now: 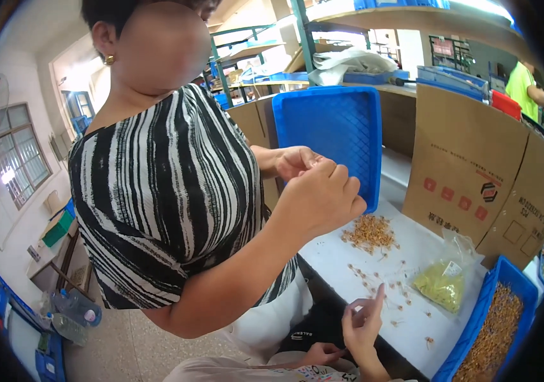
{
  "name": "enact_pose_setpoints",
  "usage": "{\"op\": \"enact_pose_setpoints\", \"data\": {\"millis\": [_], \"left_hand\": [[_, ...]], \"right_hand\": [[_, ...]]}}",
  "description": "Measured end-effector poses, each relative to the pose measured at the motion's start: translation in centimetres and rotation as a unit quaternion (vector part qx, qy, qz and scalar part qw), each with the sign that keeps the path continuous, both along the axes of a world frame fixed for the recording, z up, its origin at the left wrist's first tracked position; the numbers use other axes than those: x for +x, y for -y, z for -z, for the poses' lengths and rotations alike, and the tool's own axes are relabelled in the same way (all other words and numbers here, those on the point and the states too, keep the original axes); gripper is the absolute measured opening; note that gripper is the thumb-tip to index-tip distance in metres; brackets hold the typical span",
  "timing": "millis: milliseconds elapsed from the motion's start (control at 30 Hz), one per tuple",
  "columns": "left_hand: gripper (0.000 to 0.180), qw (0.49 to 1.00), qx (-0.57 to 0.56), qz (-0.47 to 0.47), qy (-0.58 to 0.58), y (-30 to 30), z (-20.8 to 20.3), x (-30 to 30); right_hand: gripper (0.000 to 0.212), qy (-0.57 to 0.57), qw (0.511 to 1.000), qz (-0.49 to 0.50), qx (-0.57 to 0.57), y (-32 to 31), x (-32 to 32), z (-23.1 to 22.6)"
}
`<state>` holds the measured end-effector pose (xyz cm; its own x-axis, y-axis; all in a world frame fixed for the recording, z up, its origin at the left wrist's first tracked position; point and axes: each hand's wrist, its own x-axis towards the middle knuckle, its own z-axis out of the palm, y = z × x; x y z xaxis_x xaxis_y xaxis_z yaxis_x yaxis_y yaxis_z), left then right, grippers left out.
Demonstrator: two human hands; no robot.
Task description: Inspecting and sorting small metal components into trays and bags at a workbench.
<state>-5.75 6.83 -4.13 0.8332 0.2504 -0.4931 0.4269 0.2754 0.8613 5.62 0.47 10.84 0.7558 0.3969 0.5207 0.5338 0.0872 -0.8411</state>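
My right hand [362, 321] is raised at the near edge of the white tabletop [323, 251], one finger stretched up and the others loosely bent, with nothing visible in it. Low over my lap, my left hand [321, 354] has its fingers curled in; whatever they might hold is hidden. Small golden pieces with thin stems [396, 290] lie scattered just beyond my right hand. Farther back is a heaped pile of golden pieces [370, 234]. A clear plastic bag with yellow-green contents [440, 283] rests to the right of the scattered ones.
A person in a striped top [163, 197] stands close at left, both hands [323, 191] together above the table. A blue tray of golden pieces [523, 302] is at right. An empty blue tray [329, 121] stands on edge behind, beside a cardboard sheet [456, 159].
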Motion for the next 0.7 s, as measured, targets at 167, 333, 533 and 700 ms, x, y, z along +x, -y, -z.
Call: {"op": "enact_pose_setpoints", "data": {"millis": [167, 333, 533, 700], "left_hand": [[0.019, 1.0, -0.008, 0.017, -0.015, -1.4, 1.5, 0.8], [0.019, 0.998, 0.007, 0.064, -0.012, -1.2, 2.5, 2.7], [0.02, 0.992, 0.005, 0.121, -0.022, -0.8, -4.8, 4.4], [0.02, 0.985, 0.011, 0.172, -0.017, 0.1, 3.3, 4.8]], "right_hand": [[0.085, -0.061, 0.993, -0.058, -0.081, 0.7, -1.9, 2.9], [0.085, -0.067, 0.994, -0.043, -0.075, 2.1, -2.3, 4.1], [0.085, -0.122, 0.988, 0.034, -0.088, 3.9, -2.0, 5.6], [0.083, -0.103, 0.987, 0.11, -0.056, 5.9, -2.1, 6.3]]}}
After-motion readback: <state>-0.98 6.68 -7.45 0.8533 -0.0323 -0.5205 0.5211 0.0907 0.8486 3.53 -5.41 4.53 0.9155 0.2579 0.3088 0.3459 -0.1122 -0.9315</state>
